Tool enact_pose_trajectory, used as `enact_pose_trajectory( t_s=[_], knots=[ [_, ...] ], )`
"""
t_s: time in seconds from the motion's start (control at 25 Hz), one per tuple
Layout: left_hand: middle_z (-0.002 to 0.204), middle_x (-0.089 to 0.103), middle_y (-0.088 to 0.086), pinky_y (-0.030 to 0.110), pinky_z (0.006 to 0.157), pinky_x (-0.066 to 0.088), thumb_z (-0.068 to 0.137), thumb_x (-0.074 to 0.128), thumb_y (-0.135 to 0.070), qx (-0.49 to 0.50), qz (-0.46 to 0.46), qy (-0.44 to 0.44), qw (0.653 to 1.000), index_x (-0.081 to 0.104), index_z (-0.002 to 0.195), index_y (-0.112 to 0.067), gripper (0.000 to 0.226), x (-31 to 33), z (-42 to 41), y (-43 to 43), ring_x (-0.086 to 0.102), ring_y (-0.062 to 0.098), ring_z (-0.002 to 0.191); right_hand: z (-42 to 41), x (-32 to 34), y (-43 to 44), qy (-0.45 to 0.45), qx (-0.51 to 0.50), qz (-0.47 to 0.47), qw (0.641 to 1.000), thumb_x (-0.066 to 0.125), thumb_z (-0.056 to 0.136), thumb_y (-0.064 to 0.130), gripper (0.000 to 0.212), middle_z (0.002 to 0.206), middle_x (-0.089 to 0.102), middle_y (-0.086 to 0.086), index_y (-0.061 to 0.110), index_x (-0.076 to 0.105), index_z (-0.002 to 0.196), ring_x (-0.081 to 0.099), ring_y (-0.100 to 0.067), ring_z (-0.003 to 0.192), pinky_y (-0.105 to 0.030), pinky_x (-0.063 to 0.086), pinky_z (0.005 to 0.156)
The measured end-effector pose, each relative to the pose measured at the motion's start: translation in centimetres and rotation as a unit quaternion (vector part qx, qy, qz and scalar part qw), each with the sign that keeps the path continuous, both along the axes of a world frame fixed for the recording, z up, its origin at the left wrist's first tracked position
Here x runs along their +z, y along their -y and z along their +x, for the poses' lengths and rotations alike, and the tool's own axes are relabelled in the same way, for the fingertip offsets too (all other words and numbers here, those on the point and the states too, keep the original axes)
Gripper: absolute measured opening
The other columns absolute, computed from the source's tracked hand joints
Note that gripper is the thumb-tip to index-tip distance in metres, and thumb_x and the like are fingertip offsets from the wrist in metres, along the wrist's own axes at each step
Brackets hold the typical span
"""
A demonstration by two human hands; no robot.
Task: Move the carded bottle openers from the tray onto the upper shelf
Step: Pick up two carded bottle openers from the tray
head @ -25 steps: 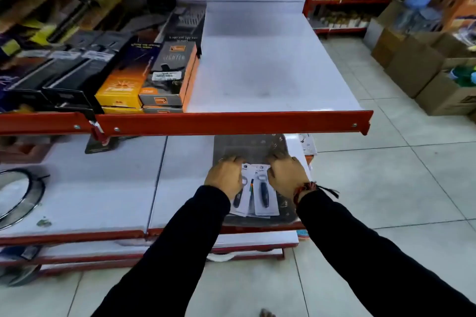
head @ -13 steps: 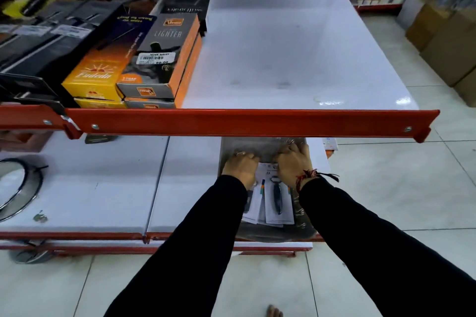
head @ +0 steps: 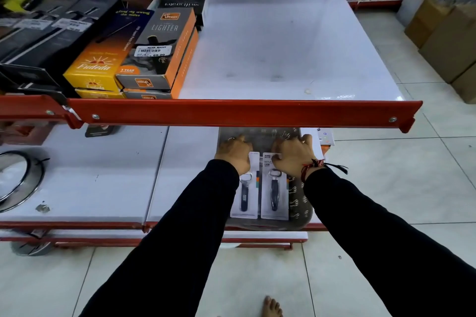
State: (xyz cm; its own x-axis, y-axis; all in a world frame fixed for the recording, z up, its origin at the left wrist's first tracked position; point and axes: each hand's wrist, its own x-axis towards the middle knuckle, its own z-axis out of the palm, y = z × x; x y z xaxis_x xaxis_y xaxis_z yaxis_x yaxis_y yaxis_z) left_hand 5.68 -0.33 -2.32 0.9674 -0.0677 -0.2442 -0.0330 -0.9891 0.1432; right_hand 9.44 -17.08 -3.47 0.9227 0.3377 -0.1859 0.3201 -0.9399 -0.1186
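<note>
Two white carded bottle openers with dark handles lie side by side on a grey patterned tray (head: 300, 204) on the lower shelf. My left hand (head: 234, 154) is closed over the top end of the left card (head: 244, 197). My right hand (head: 292, 156), with a red thread at the wrist, curls its fingers over the top end of the right card (head: 274, 194). Both hands sit just under the red front lip (head: 231, 112) of the upper shelf (head: 273, 46). The far end of the tray is hidden by that lip.
Lighter boxes (head: 157, 54) and dark packaged goods fill the left part of the upper shelf. A round metal ring (head: 24, 183) lies on the lower shelf at left. Cardboard boxes (head: 448, 41) stand on the tiled floor at right. A bare foot (head: 272, 306) shows below.
The view has moved closer to the shelves and tilted down. Both hands stay on the top ends of the two cards, which now lie straighter side by side.
</note>
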Motion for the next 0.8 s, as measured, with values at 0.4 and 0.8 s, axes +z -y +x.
enact_pose_trajectory(
  t_s=[0.4,0.8],
  knots=[
    [0.115,0.073,0.014,0.037,0.097,0.051,0.096,0.047,-0.012,0.052,-0.057,0.107,0.991,0.066,0.123,-0.014,0.034,7.5,-7.8,0.1,0.065,0.034,0.108,-7.0,6.3,1.9,0.055,0.045,0.127,0.989,0.043,0.09,0.008,0.043,0.127,0.059,-0.013,0.016,0.05,0.131,0.061,-0.038,0.109,-0.042,0.052,0.079],
    [0.115,0.071,0.013,0.038,0.095,0.048,0.092,0.046,-0.01,0.067,-0.077,0.184,0.978,0.067,0.118,-0.016,0.034,20.0,-13.8,1.4,0.06,0.033,0.113,-14.2,18.1,5.4,0.194,0.087,0.176,0.961,0.048,0.089,0.014,0.031,0.115,0.06,-0.008,0.012,0.053,0.12,0.058,-0.034,0.099,-0.042,0.05,0.073]
  ],
)
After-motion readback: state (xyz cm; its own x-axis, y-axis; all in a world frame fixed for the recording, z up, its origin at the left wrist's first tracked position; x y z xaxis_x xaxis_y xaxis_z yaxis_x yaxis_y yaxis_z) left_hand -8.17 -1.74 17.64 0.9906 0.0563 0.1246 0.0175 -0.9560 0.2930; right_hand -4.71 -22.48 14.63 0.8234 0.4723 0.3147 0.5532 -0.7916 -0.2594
